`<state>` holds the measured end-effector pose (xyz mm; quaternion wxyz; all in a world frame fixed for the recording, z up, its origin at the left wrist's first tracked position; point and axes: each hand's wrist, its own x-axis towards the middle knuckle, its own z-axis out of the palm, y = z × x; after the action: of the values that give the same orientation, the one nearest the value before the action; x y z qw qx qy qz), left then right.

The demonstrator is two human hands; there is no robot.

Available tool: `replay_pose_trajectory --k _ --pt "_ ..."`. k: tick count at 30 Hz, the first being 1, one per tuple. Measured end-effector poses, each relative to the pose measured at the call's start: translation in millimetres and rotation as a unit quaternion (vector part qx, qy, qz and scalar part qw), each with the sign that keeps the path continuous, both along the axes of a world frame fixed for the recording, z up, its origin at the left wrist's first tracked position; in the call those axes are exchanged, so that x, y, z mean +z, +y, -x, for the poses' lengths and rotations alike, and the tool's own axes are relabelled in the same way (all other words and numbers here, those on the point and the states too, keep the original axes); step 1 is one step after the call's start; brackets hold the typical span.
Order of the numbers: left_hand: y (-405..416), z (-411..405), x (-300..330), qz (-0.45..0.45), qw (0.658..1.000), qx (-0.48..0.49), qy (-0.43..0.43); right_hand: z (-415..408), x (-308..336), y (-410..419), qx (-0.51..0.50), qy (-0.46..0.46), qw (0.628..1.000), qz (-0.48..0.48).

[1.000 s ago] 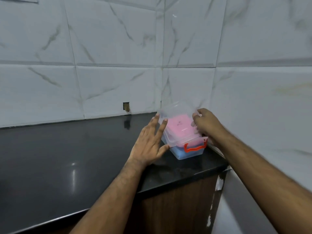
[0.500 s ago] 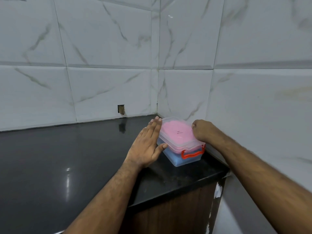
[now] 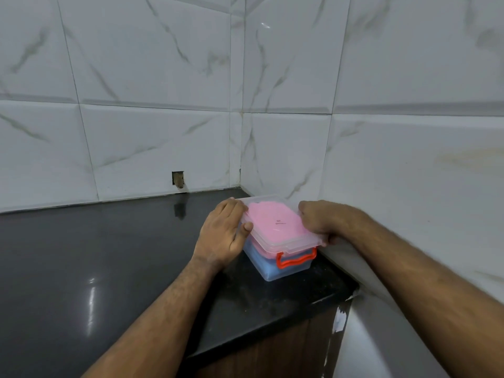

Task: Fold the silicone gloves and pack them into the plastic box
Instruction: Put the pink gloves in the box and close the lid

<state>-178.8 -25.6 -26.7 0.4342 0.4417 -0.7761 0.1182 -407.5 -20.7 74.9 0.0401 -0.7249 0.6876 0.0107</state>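
A clear plastic box (image 3: 283, 271) with an orange latch (image 3: 296, 260) stands on the black counter in the corner by the tiled walls. Its clear lid (image 3: 289, 242) lies flat on top. Through the plastic I see a folded pink glove (image 3: 272, 222) above a blue glove (image 3: 261, 264). My left hand (image 3: 225, 236) clasps the box's left side, thumb on the lid edge. My right hand (image 3: 321, 221) presses on the lid's right edge, fingers curled down over it.
The black counter (image 3: 109, 255) stretches left and toward me; its front edge drops to a wooden cabinet (image 3: 272, 353). White marble tiles rise behind and to the right of the box. A small hole (image 3: 178, 180) is cut in the back wall.
The lid, tilted up a second ago, has come down flat onto the box. Both hands have closed onto the box's sides.
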Motion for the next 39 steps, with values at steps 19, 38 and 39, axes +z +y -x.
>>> replay_pose_trajectory --k 19,38,39 --pt "16 2 1 0.000 0.997 -0.007 -0.073 -4 -36 -43 0.033 -0.156 0.973 0.169" --pt "54 22 -7 -0.075 0.994 0.004 -0.078 -15 -139 67 0.141 -0.246 0.846 0.452" --pt "53 22 -9 -0.086 0.993 -0.003 -0.078 -14 -143 70 0.151 -0.253 0.846 0.445"
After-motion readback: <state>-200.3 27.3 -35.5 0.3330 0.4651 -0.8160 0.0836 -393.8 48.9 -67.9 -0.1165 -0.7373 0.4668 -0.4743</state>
